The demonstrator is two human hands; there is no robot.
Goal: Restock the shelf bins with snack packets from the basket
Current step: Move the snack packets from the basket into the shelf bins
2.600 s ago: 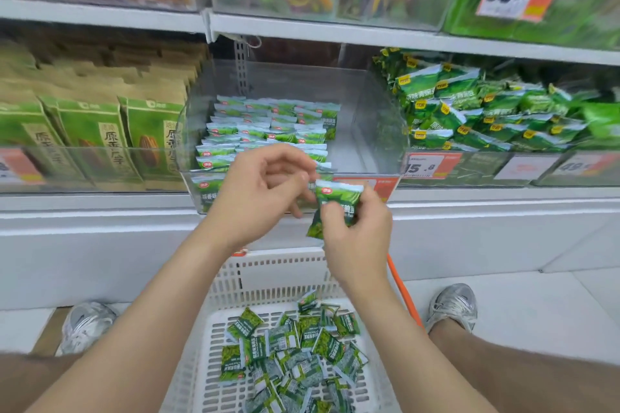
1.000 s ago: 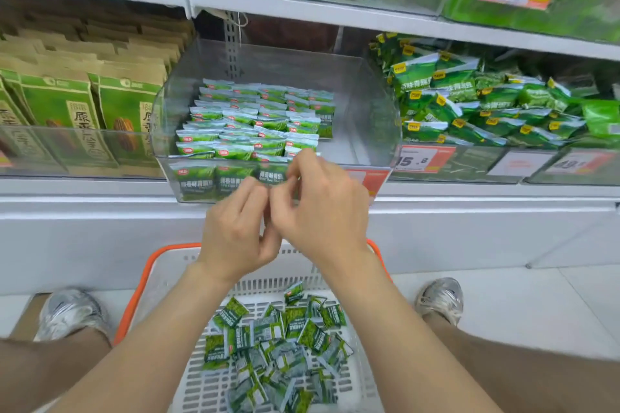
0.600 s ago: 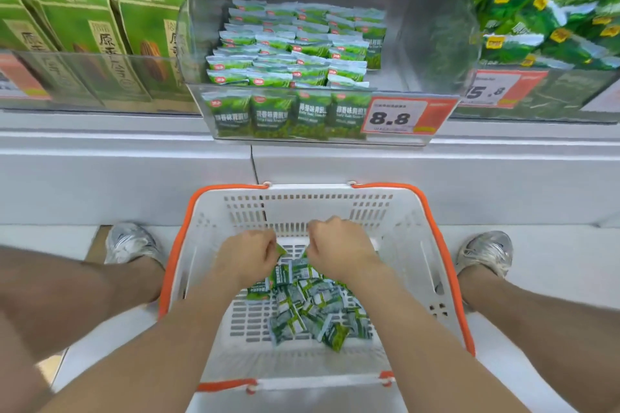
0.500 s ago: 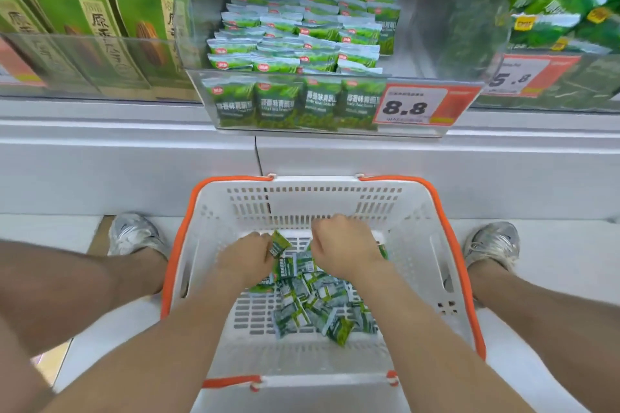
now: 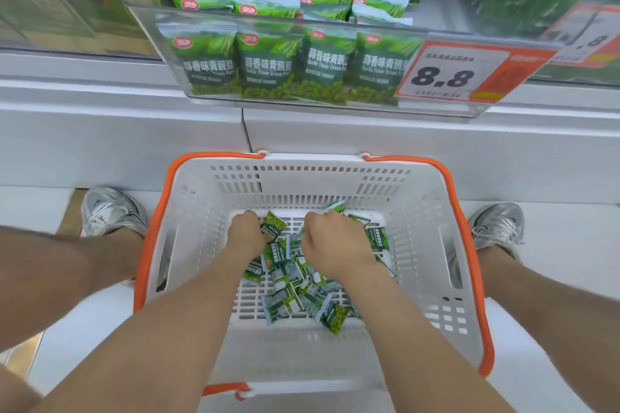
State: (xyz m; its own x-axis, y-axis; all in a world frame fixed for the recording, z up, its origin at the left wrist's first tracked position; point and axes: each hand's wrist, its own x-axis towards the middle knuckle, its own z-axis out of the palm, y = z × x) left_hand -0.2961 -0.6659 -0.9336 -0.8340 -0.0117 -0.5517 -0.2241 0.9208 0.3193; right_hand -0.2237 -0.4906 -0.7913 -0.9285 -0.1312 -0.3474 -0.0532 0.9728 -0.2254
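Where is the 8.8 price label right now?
In the head view the 8.8 price label sits upper right, on the front wall of the clear bin, just right of the upright green packets and above the basket.

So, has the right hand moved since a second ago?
Yes. Against the clear bin, the right hand has dropped from its front rim down into the white basket, among the loose packets.

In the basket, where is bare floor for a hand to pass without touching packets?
Bare floor lies between the snack packets and the near wall of the basket, with narrower strips at the heap's left and right. The middle and far side are crowded: the left hand and right hand are in the heap there.
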